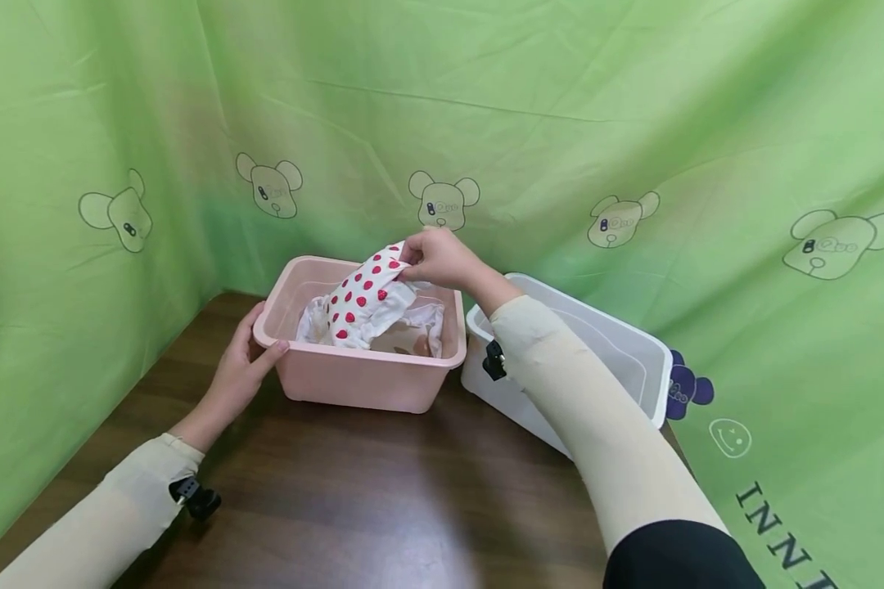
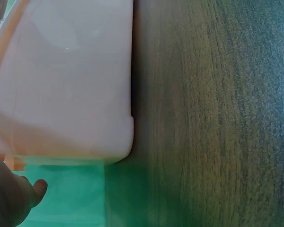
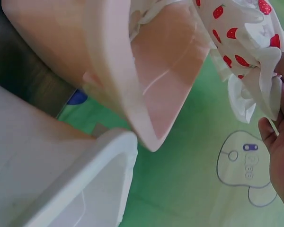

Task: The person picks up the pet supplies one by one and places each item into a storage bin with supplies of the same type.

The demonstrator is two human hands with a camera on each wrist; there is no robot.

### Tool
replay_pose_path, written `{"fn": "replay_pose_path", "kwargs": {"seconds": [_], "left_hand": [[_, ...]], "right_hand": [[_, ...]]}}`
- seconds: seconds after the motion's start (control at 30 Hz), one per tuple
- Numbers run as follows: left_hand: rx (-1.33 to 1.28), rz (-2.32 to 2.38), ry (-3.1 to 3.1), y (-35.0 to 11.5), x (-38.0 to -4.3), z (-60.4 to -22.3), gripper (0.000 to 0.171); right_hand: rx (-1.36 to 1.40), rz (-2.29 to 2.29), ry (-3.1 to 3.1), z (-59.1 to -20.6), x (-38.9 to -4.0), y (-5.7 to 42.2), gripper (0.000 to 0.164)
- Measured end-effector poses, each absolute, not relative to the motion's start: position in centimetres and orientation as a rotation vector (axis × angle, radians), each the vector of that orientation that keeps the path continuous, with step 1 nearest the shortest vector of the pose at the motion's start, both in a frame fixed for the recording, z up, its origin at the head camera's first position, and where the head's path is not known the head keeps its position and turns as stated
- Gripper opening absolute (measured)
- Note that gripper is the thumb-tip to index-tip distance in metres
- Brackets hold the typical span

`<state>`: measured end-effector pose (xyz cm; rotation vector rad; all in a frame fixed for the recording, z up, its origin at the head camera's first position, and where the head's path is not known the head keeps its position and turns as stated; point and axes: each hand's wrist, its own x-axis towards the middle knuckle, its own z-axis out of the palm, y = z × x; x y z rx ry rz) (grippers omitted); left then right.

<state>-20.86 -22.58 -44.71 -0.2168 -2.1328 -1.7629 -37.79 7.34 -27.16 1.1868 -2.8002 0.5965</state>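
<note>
My right hand [image 1: 442, 258] pinches a white garment [image 1: 364, 294] printed with red strawberries and holds its upper end above the pink plastic bin [image 1: 361, 380]. The garment's lower end hangs inside the bin. In the right wrist view the fingers and thumb of the right hand [image 3: 281, 127] hold a bunched edge of the strawberry-print fabric [image 3: 241, 42]. My left hand [image 1: 239, 364] grips the bin's left front corner, thumb over the rim. More whitish cloth [image 1: 430, 319] lies in the bin.
A white plastic bin [image 1: 530, 409] stands at an angle to the right of the pink one, under my right forearm. Both are on a dark wooden table [image 1: 354, 491]. A green curtain [image 1: 530, 123] with bear-head drawings hangs close behind and along both sides.
</note>
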Motion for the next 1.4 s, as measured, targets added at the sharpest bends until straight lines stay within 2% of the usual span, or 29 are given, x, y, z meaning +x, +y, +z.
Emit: {"fn": "replay_pose_path", "kwargs": {"seconds": [0.57, 1.1, 1.4], "left_hand": [[-0.210, -1.795, -2.111, -22.7, -20.5, -44.9, 0.077], [-0.211, -1.769, -2.121, -22.8, -20.3, -45.0, 0.074], [-0.218, -1.782, -2.105, -22.8, -20.3, -45.0, 0.073]], "right_hand": [[1.402, 0.377, -2.920, -27.3, -36.8, 4.2, 0.017], [1.468, 0.369, -3.035, -28.2, -36.2, 4.9, 0.022], [1.585, 0.433, -3.018, -27.6, -35.7, 5.7, 0.037]]}}
